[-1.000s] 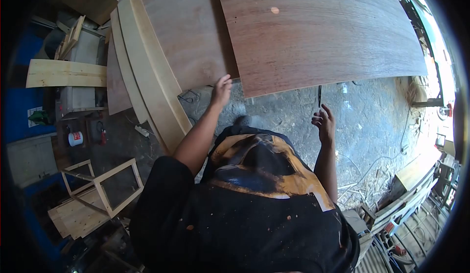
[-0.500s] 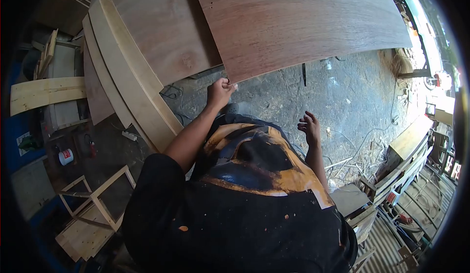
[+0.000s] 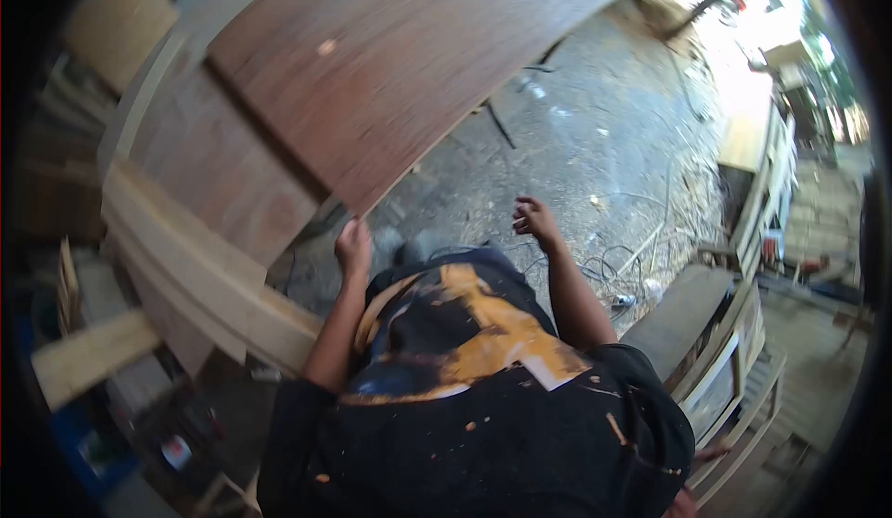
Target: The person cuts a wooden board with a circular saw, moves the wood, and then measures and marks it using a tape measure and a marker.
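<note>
Pale timber beams (image 3: 195, 276) lie left; cables (image 3: 604, 267) trail over the sawdust-strewn floor (image 3: 595, 156).

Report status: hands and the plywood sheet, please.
Left hand gripping plywood sheet corner. Right hand open, empty. Nothing in the way.

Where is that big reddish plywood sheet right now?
In the head view, the reddish plywood sheet fills the upper left, overlapping another board. The left hand grips its near corner; the right hand is off it.
</note>
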The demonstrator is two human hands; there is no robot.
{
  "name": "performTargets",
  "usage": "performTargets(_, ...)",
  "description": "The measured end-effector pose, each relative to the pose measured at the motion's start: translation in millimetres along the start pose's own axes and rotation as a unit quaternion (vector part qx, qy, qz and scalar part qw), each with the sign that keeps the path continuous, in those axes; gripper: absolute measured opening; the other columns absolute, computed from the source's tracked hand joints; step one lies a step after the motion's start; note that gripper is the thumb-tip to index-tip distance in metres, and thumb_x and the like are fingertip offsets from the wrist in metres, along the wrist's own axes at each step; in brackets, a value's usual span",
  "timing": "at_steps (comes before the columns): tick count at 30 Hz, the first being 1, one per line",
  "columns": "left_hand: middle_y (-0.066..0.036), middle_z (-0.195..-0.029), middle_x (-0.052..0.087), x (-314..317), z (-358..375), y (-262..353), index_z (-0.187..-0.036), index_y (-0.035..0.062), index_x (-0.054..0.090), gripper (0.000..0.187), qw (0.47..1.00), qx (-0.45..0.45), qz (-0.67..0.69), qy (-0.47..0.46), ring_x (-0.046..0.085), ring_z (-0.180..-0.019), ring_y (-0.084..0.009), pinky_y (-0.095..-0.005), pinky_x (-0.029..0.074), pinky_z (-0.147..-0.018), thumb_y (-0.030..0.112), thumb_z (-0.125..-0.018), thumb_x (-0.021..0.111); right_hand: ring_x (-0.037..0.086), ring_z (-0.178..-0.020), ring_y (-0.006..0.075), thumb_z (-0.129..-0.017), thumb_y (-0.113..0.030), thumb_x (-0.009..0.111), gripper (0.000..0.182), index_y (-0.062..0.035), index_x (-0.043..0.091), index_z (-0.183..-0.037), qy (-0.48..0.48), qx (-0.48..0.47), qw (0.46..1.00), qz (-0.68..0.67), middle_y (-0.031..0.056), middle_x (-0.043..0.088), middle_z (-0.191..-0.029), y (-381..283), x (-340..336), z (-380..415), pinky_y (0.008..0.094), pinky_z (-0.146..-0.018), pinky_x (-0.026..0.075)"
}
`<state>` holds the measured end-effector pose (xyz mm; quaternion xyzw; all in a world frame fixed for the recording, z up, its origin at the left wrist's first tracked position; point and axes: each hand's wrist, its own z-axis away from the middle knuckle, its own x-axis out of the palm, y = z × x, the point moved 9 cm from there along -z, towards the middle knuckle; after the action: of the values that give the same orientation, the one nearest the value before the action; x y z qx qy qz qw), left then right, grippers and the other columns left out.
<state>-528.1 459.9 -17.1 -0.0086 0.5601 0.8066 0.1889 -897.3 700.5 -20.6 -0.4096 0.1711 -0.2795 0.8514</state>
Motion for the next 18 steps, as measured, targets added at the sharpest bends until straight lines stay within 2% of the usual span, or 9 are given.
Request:
performTargets(1, -0.015, -0.108, 0.06, 4.6, -2.1, -20.6, -0.121, -0.0032, 0.053, 0.045, 0.981, -0.094, 0.168, -0.005, 0.06, -0.1, -0.0261, -0.0367, 0.048, -0.087, 0.028, -0.088, 0.057, 0.061, -0.058, 0.0165, -0.092, -0.015, 0.051, 0.032, -0.0026, 0.052, -0.121, 0.022, 0.005, 1.0, 0.02, 0.0096, 0.06, -0.08, 3.6, -1.9, 9.4, 0.0296, -0.052, 0.053)
performTargets(2, -0.019, -0.127, 0.047, 9.6, -1.9, -17.7, -0.133, -0.0038, 0.039, 0.059, 0.963, -0.141, 0.227, -0.03, 0.049, -0.117, -0.0324, -0.0402, 0.041, -0.099, 0.028, -0.087, 0.057, 0.061, -0.059, 0.0168, -0.092, -0.015, 0.051, 0.032, -0.003, 0.053, -0.121, 0.039, 0.013, 0.999, 0.022, 0.0109, 0.061, -0.081, 13.5, -8.9, 12.8, 0.0304, -0.052, 0.053)
performTargets(4, -0.019, -0.133, 0.038, 16.4, -6.4, -1.9, -0.133, -0.003, 0.038, 0.061, 0.959, -0.163, 0.226, -0.058, 0.039, -0.127, -0.0324, -0.042, 0.033, -0.106, 0.032, -0.087, 0.056, 0.063, -0.061, 0.0176, -0.09, -0.017, 0.055, 0.033, -0.0026, 0.055, -0.119, 0.068, 0.024, 0.997, 0.002, 0.0109, 0.063, -0.083, 29.2, -23.3, 25.4, 0.0316, -0.051, 0.053)
performTargets(8, -0.019, -0.13, 0.042, 13.7, -11.4, 11.2, -0.129, -0.007, 0.04, 0.067, 0.974, -0.175, 0.127, -0.061, 0.043, -0.122, -0.0286, -0.0368, 0.035, -0.104, 0.039, -0.083, 0.059, 0.063, -0.059, 0.0191, -0.085, -0.017, 0.059, 0.036, -0.0024, 0.056, -0.117, 0.164, 0.031, 0.981, -0.095, 0.0116, 0.064, -0.084, 63.3, -63.3, 60.4, 0.0327, -0.05, 0.052)
performTargets(9, -0.017, -0.118, 0.048, 11.7, -18.0, 9.0, -0.121, -0.0027, 0.04, 0.064, 0.978, -0.161, 0.103, -0.086, 0.05, -0.108, -0.0256, -0.0342, 0.04, -0.096, 0.042, -0.081, 0.062, 0.062, -0.058, 0.0191, -0.084, -0.017, 0.059, 0.035, -0.0026, 0.056, -0.117, 0.189, 0.038, 0.974, -0.122, 0.0112, 0.063, -0.082, 78.1, -71.3, 70.8, 0.0329, -0.049, 0.052)
performTargets(12, -0.016, -0.095, 0.058, -3.4, -47.6, -8.5, -0.105, -0.0013, 0.051, 0.048, 0.975, -0.217, 0.033, -0.025, 0.061, -0.083, -0.0211, -0.0316, 0.053, -0.073, 0.04, -0.084, 0.063, 0.062, -0.056, 0.0189, -0.084, -0.016, 0.059, 0.034, -0.0027, 0.056, -0.115, 0.247, 0.056, 0.944, -0.21, 0.0107, 0.063, -0.08, 128.5, -93.2, 104.1, 0.0331, -0.048, 0.052)
performTargets(14, -0.01, -0.086, 0.054, -1.2, -42.2, 1.8, -0.099, -0.0034, 0.054, 0.037, 0.975, -0.223, 0.007, -0.004, 0.058, -0.078, -0.017, -0.0278, 0.052, -0.073, 0.029, -0.086, 0.065, 0.061, -0.055, 0.0184, -0.084, -0.016, 0.058, 0.031, -0.0027, 0.057, -0.113, 0.285, 0.077, 0.925, -0.241, 0.0105, 0.062, -0.078, 169.1, -101.2, 128.6, 0.0328, -0.046, 0.051)
performTargets(15, -0.01, -0.086, 0.056, -8.1, -80.2, -33.3, -0.097, -0.0027, 0.054, 0.033, 0.96, -0.281, 0.01, -0.007, 0.058, -0.079, -0.0168, -0.0273, 0.052, -0.071, 0.027, -0.086, 0.064, 0.061, -0.054, 0.0181, -0.084, -0.015, 0.058, 0.03, -0.0026, 0.057, -0.112, 0.304, 0.085, 0.921, -0.227, 0.0104, 0.062, -0.077, 190.1, -104.1, 139.7, 0.0325, -0.045, 0.051)
performTargets(18, -0.011, -0.089, 0.057, 66.3, -81.3, -25.7, -0.098, -0.003, 0.054, 0.035, 0.961, -0.26, 0.024, -0.096, 0.058, -0.081, -0.0175, -0.0282, 0.052, -0.073, 0.028, -0.086, 0.064, 0.062, -0.05, 0.0181, -0.084, -0.015, 0.057, 0.027, -0.0034, 0.058, -0.109, 0.349, 0.146, 0.891, -0.249, 0.0098, 0.063, -0.072, 278.3, -96.5, 157.0, 0.0317, -0.041, 0.05)
